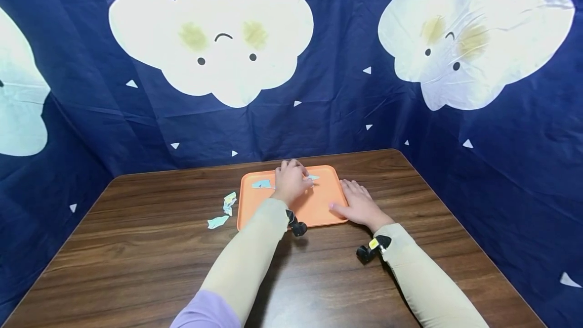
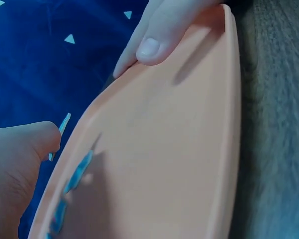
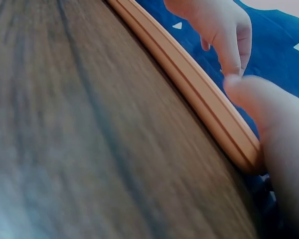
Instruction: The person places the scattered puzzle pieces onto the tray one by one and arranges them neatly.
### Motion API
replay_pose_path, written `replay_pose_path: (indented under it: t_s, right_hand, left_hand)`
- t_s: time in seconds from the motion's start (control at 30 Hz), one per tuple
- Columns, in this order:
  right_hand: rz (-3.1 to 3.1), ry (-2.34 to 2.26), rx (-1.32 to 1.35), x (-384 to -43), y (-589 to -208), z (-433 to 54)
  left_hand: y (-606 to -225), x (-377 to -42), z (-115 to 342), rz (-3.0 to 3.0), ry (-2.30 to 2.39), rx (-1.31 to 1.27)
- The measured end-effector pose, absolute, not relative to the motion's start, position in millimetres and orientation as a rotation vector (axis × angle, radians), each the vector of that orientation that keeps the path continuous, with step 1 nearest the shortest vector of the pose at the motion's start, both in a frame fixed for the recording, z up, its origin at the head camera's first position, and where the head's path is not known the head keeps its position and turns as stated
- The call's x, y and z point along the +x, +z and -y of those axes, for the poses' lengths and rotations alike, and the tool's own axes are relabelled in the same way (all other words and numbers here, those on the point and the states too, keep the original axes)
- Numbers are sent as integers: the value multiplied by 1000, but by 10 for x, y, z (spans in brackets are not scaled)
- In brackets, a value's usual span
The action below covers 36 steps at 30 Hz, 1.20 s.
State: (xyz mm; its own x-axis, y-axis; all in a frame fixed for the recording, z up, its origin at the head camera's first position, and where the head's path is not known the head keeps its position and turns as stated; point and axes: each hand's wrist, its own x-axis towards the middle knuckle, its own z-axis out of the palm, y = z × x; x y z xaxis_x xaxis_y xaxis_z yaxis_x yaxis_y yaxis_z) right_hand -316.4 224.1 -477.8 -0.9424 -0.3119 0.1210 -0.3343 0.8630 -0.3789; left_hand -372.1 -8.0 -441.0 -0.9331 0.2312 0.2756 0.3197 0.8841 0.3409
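Observation:
My left hand (image 1: 290, 182) is over the back part of an orange tray (image 1: 325, 209). Its thumb and fingers pinch a torn scrap of paper, seen edge-on as a thin paper piece (image 2: 65, 123) beside the thumb in the left wrist view. Pale blue torn paper (image 1: 261, 184) lies in the tray left of this hand, and another scrap (image 1: 313, 177) shows just right of its fingertips. My right hand (image 1: 361, 204) rests along the tray's right side, fingers extended outside the rim and thumb laid over it toward the inside.
On the brown wooden table (image 1: 150, 247), left of the tray, lie several torn paper scraps (image 1: 228, 204) and a pale green scrap (image 1: 217, 222). A dark blue curtain (image 1: 346, 115) with white clouds stands behind the table and along its sides.

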Motion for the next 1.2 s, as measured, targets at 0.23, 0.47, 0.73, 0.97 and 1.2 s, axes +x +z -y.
replay_pose_path:
  t_s: [0.23,0.47,0.73,0.97,1.2]
  right_hand:
    - [3045,588,578,-3141,-4769,-2297]
    - [3055,573,590,-3139,-4769,-2305]
    - [3069,548,583,-3133,-4766,-2302]
    - [3060,557,580,-3160,-4790,-2302]
    - [3053,521,588,-3179,-4827,-2322]
  left_hand:
    - [-4492,-3737,-57,2844,-494,-426]
    - [-4553,-3742,-191,2853,-423,-449]
    - [-4599,-3715,-268,2819,-411,-478]
    - [-4622,-3731,-282,2844,-399,-427]
    - [-4648,-3753,-281,2854,-406,-407]
